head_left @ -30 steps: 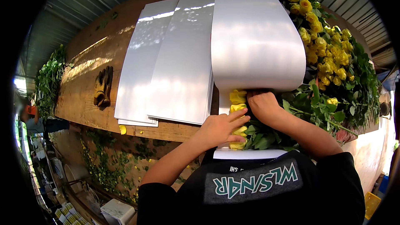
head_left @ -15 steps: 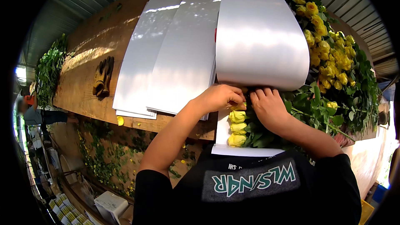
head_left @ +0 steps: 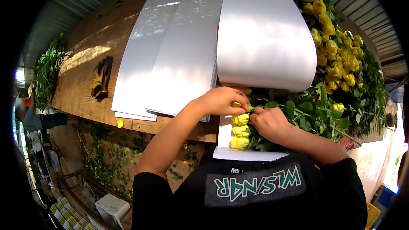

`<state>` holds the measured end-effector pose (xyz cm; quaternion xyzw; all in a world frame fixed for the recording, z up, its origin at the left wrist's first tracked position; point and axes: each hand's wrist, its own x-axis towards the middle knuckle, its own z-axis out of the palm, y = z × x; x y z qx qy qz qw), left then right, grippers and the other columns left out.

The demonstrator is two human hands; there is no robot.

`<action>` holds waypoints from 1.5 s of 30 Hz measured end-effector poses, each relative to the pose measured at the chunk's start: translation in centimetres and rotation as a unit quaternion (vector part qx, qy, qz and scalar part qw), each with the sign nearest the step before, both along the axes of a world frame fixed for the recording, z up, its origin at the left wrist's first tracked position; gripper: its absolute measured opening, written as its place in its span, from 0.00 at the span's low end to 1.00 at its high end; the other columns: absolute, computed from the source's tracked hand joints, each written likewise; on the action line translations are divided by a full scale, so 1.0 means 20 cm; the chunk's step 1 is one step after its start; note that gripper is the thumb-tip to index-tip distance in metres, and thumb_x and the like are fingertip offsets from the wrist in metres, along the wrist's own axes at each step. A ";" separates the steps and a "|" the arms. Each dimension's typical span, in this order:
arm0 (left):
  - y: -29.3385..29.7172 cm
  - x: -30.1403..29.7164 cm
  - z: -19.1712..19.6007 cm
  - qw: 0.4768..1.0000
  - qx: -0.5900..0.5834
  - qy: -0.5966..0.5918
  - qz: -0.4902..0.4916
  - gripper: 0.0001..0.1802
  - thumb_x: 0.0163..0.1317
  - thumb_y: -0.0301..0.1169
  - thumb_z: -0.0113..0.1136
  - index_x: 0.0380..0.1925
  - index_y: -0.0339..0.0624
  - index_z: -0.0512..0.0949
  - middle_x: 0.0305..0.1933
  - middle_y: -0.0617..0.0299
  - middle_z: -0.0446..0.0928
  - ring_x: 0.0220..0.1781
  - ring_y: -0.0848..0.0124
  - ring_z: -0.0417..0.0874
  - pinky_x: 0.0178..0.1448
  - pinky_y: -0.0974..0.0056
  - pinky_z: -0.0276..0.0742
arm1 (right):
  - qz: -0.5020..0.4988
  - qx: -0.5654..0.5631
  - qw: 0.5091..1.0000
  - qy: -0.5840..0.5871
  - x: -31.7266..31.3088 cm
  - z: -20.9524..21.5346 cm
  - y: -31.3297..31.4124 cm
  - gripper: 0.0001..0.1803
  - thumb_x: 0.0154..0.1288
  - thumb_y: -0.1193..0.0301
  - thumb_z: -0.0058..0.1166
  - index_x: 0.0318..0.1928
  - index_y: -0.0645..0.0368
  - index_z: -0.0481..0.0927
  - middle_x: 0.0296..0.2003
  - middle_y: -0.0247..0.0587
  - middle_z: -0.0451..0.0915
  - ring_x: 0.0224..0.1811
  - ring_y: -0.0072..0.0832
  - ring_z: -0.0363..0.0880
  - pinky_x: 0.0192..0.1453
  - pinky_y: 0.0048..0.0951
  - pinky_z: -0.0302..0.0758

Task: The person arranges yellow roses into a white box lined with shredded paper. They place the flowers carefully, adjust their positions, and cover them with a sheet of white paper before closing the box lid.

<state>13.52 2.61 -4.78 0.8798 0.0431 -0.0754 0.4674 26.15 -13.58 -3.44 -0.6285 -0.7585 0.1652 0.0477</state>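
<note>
A row of yellow roses (head_left: 240, 131) lies on a white sheet (head_left: 225, 128) in front of my body, their heads to the left and leaves to the right. My left hand (head_left: 226, 101) is closed at the far end of the row, thumb and fingers pinched on a rose head partly hidden beneath them. Just right of it, my right hand (head_left: 269, 122) has its fingers curled in at the base of that rose, by the green leaves. What exactly the right fingertips grip is mostly covered. Beyond both hands, a large white sheet (head_left: 266, 38) bulges up in a curve.
Stacked white sheets (head_left: 183, 55) lie to the left, with dark and tan gloves (head_left: 102, 78) beyond them on the wooden table (head_left: 76, 85). A heap of yellow roses (head_left: 341, 61) fills the right. Leaves and petals litter the floor; a person (head_left: 36, 119) stands far left.
My right hand has moved from lying with fingers stretched under the curved sheet's edge to curling nearer my body, beside the rose. The left hand stays pinched at the row's far end.
</note>
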 end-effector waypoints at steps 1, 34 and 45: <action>-0.01 -0.01 -0.01 1.000 0.016 -0.015 0.001 0.11 0.46 0.37 0.63 0.32 0.50 0.80 0.41 0.67 0.76 0.40 0.69 0.77 0.42 0.67 0.73 | 0.000 -0.005 1.000 -0.010 0.00 0.00 0.00 0.04 0.48 0.74 0.46 0.22 0.61 0.74 0.24 0.44 0.73 0.24 0.36 0.77 0.26 0.33 0.73; -0.14 -0.12 -0.01 0.984 0.119 -0.132 0.020 0.22 0.41 0.46 0.64 0.35 0.48 0.77 0.49 0.60 0.69 0.39 0.64 0.77 0.39 0.63 0.74 | 0.069 0.039 0.997 0.001 -0.02 -0.04 -0.09 0.09 0.51 0.67 0.52 0.20 0.57 0.72 0.20 0.35 0.71 0.21 0.30 0.74 0.23 0.31 0.69; -0.17 -0.13 -0.03 0.984 0.142 -0.110 0.014 0.26 0.41 0.50 0.61 0.39 0.51 0.73 0.52 0.62 0.67 0.43 0.63 0.76 0.41 0.61 0.74 | 0.123 -0.044 0.989 0.070 -0.03 0.01 -0.12 0.13 0.51 0.59 0.53 0.22 0.56 0.75 0.21 0.33 0.73 0.22 0.30 0.75 0.24 0.31 0.70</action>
